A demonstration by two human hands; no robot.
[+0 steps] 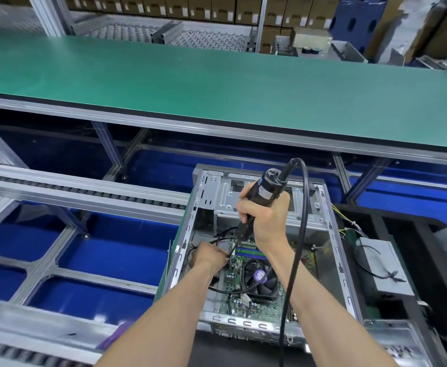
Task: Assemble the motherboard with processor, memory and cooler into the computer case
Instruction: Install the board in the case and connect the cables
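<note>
We see the computer case (270,234) lying open-side up on a dark bench (415,274), toward its near edge, with the motherboard (234,280) already seated inside and the cooler (259,275) fan on top of it; memory (246,250) slots sit just beyond the fan. Our right hand (266,221) is wrapped fully round an electric screwdriver (259,197), held nearly upright, its long axis running down and slightly left so the tip meets the board at its far-left corner. Our left hand (208,256) lies directly beside that tip, fingers curled and pinching at something small there; whether it is a screw or a wire we cannot tell. The left hand is thus the nearer to the fastening point, and we judge the step to be driving a mounting screw at this corner. Black cables (225,288) loop across the board close to the tip and could snag. The screwdriver's cord (296,247) hangs over the right forearm. A power supply (386,268) lies right of the case, wired to it. A green belt (190,83) runs across the far side
</note>
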